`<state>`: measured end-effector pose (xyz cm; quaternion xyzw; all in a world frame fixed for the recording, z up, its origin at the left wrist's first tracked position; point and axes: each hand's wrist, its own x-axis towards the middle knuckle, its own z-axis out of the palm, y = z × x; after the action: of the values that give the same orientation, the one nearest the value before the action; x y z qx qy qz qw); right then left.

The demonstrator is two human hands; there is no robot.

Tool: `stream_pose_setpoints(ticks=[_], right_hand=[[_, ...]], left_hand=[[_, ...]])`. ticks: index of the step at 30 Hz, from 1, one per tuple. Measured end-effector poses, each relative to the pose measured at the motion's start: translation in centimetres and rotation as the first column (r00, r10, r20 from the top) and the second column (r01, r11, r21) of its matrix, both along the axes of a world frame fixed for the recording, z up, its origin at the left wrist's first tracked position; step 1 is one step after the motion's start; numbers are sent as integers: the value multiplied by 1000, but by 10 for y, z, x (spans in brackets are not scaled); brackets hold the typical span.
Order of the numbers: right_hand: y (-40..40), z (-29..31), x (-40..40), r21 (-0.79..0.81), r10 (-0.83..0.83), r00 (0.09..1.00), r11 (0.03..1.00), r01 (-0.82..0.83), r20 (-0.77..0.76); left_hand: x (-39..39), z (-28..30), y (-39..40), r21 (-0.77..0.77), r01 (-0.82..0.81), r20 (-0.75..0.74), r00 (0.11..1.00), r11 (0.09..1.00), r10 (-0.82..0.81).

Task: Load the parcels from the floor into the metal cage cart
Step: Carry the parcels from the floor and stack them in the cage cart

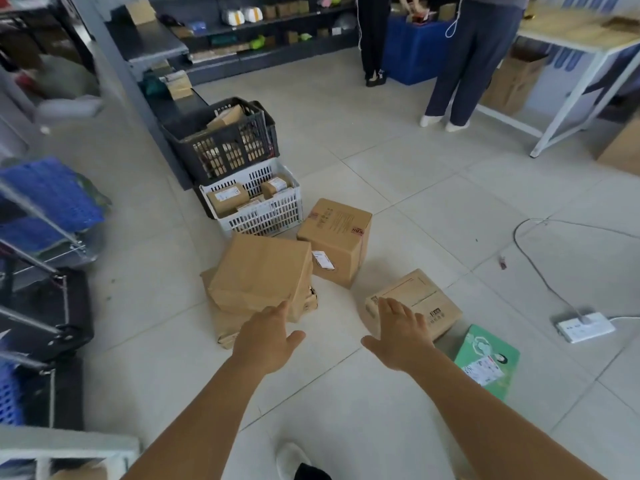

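Both hands are reaching out wide and holding nothing, left hand [268, 336] nearer the brown-wrapped parcel [263, 275] lying at 11 o'clock w/ long axis prob. running left-right, right hand [401, 336] hovering over the flat carton [420, 299] at 1 o'clock.

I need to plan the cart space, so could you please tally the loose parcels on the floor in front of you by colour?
Brown parcels: 4, namely the tilted paper-wrapped parcel, the flat parcel under it, the upright carton and the low carton.
Green parcels: 1, the green box.
Total: 5.
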<state>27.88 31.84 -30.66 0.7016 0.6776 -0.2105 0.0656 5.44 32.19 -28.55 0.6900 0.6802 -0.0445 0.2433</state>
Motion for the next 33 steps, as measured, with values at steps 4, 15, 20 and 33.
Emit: stream_pose_setpoints(ticks=[4,15,20,33], right_hand=[[59,-3,-35,5,-5,1000,1000,5,0],[193,-48,-101,-78,5,999,997,-9,-47],[270,-85,-124,-135,-33,994,991,19,-107],[399,-222,-164,-344,-250,954,921,182,-164]], left_hand=[[-45,-5,50,-21,-46,-18,999,999,46],[-142,-46,181,-81,-224,-40,974,971,222],[-169,-76,247,-119,-296,-35,955,948,294],[-229,-214,375,-259,-412,-58,909,874,412]])
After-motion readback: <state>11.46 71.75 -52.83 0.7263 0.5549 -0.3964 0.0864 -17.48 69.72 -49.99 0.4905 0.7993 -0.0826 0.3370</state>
